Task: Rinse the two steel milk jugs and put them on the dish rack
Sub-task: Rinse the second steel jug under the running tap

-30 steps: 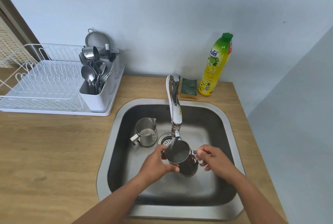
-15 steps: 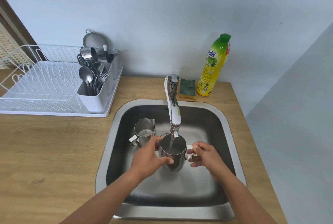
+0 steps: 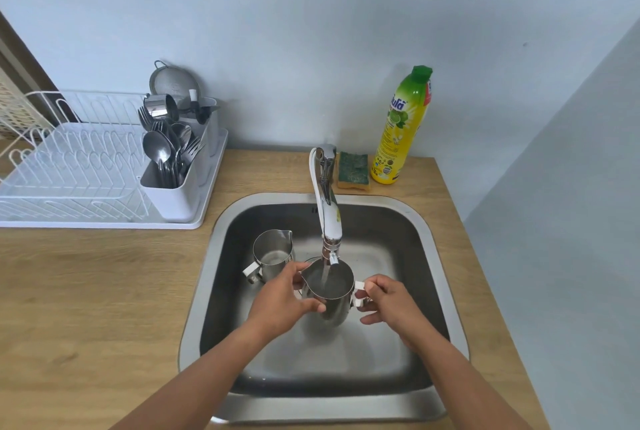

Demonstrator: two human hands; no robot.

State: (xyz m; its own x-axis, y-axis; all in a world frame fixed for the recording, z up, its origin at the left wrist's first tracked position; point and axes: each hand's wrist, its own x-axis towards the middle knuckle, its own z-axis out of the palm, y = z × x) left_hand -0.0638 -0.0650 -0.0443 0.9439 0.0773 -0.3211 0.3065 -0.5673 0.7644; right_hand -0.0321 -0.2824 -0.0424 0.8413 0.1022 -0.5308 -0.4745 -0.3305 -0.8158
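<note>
Left hand [image 3: 280, 305] cups jug [image 3: 329, 294], right hand [image 3: 384, 301] pinches handle: steadies mouth under tap [image 3: 327, 211] stream for rinsing.

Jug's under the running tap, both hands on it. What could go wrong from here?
1. The held milk jug sits just under the tap spout; lifting it could knock the rim on it.
2. Water is pouring in; wet steel may slip in the left-hand grip, while the right-hand grip has only the handle.
3. The second milk jug stands close by; swinging toward the dish rack could tip it.
</note>
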